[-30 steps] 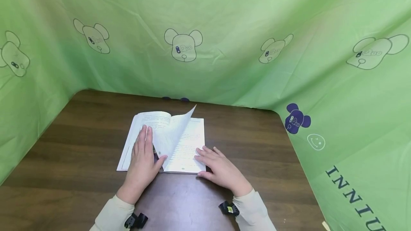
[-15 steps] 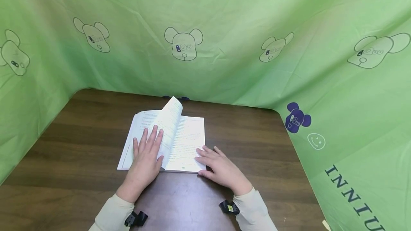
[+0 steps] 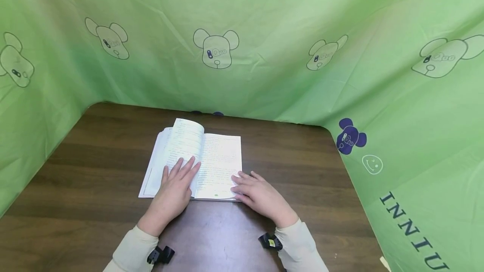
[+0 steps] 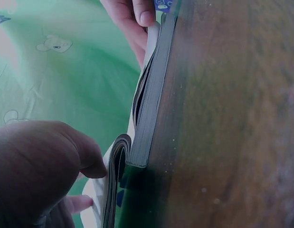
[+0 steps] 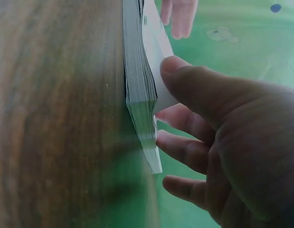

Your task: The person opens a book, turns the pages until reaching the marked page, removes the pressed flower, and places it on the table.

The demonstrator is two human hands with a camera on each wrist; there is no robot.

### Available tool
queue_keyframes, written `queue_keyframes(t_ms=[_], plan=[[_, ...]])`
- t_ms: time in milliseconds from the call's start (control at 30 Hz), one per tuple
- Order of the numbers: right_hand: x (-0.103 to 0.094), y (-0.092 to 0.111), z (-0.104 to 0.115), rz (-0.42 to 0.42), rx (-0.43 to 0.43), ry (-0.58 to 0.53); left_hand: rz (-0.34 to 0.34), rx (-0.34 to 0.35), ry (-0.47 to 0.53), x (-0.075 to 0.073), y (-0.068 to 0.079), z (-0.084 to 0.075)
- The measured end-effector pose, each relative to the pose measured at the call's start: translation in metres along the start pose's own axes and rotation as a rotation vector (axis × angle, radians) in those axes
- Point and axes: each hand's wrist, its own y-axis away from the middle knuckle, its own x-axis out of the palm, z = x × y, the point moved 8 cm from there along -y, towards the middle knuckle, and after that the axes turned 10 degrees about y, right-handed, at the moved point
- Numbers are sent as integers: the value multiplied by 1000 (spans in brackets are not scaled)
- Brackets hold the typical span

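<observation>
Head view: an open book [image 3: 223, 167] is laid on the near middle of the brown table [image 3: 302, 167], its printed right page exposed. Half a second earlier a leaf [image 3: 187, 135] was held upright near the gutter; now it is turned over onto the left side, with its top end raised above the pages beneath. The left hand [image 3: 170, 200] is spread on this leaf, its fingers shifted slightly toward the gutter and closed round nothing. By the right hand [image 3: 262, 198] the lower right corner is touched with relaxed fingers, no firm grasp being shown; its thumb, earlier placed at the book's bottom edge, is now set on the corner of the page. In the left wrist view, a gap is seen between the upper leaves and the thick page block [image 4: 154, 104].

Farther out, each wrist is covered by a pale sleeve and fitted with a small black device, one left [image 3: 159, 256] and one right [image 3: 270, 241]. The table is bounded by a green cloth [image 3: 264, 87], printed with outlined bear heads [image 3: 217, 51], a purple bear head [image 3: 349, 136], a smiling face [image 3: 372, 164] and dark letters [image 3: 412, 232].
</observation>
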Motion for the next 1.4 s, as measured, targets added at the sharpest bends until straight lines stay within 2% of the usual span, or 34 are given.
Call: queue_keyframes(t_ms=[267,600,867,1000,1233,1400], plan=[[-5,-1,3,-18,-19,32,4,-30,8,0,1,3],[-7,-2,4,-20,-15,41,6,-120,14,-1,2,9],[-6,-2,4,-13,1,43,5,-136,21,-2,2,11],[-6,-3,3,-25,8,41,-9,-112,21,-2,0,10],[-8,-3,4,-75,-1,87,7,9,39,4,-1,0],[-10,-3,4,-122,-12,120,40,18,15,10,-1,-1]])
